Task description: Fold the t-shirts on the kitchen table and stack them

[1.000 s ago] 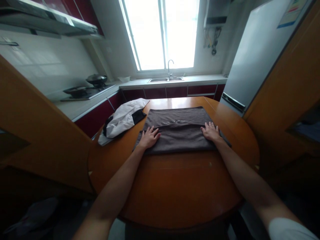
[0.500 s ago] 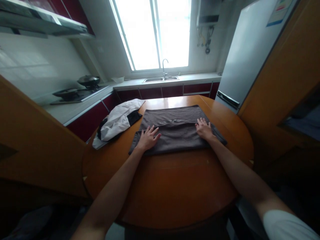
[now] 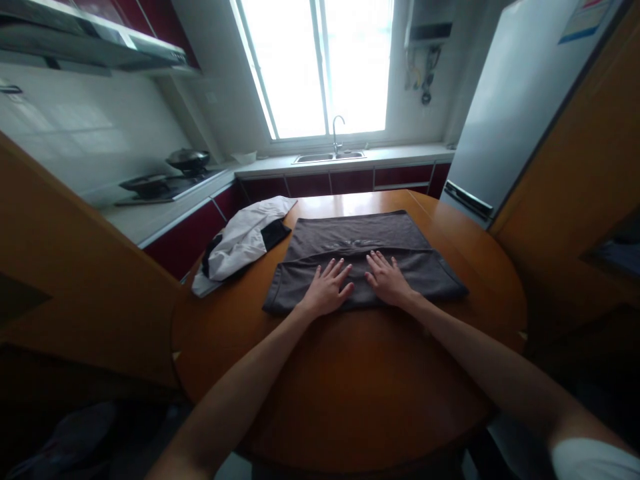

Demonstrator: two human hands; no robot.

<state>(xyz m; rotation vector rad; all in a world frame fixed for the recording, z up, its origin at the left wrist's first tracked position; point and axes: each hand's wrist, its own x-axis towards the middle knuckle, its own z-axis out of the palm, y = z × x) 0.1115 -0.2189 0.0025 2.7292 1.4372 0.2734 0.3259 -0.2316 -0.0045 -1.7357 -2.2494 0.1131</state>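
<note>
A dark grey-brown folded garment (image 3: 360,230) lies on the round wooden table (image 3: 350,380), its near part turned over in a flat band toward me. My left hand (image 3: 327,288) rests palm down on that band, fingers spread. Just to its right, my right hand (image 3: 389,279) lies flat on the same band, also with fingers apart. A small gap separates the two hands. The cloth under both palms is hidden. Some creases and a dark print show along the fold's far edge.
A white and black garment (image 3: 245,240) lies crumpled at the table's left edge. Beyond the table are a counter with a sink (image 3: 330,157), a stove with a lidded pan (image 3: 187,160), and a fridge (image 3: 493,113) at the right.
Both hands have slid inward across the folded cloth, the left one to the right and the right one to the left, and now lie close together. The view has shifted slightly.
</note>
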